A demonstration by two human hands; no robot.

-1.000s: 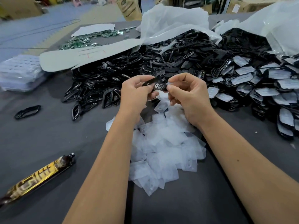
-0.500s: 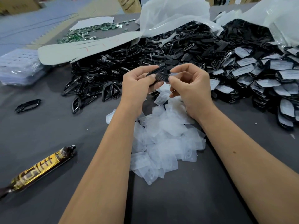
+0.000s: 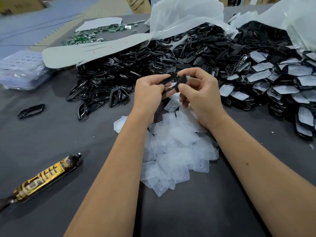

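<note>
My left hand (image 3: 148,93) and my right hand (image 3: 200,94) meet above the table and both pinch a small black plastic part (image 3: 172,80) between thumb and fingers. The part is long and thin on the left side and wider by my right thumb; fingers hide much of it. Below my hands lies a heap of translucent white rubber pads (image 3: 176,149). Behind them spreads a big pile of black plastic frames (image 3: 119,79).
Black parts fitted with white pads (image 3: 277,77) are heaped at the right. A gold-and-black tube (image 3: 42,178) lies at the front left, a lone black frame (image 3: 31,111) farther left. Green circuit boards (image 3: 89,35), white plastic bags (image 3: 184,16) and clear trays (image 3: 20,69) sit behind on the grey table (image 3: 51,137).
Both hands have stayed together on the black part, turning it slightly; my right thumb now presses on its wider end. The camera has tilted a little.
</note>
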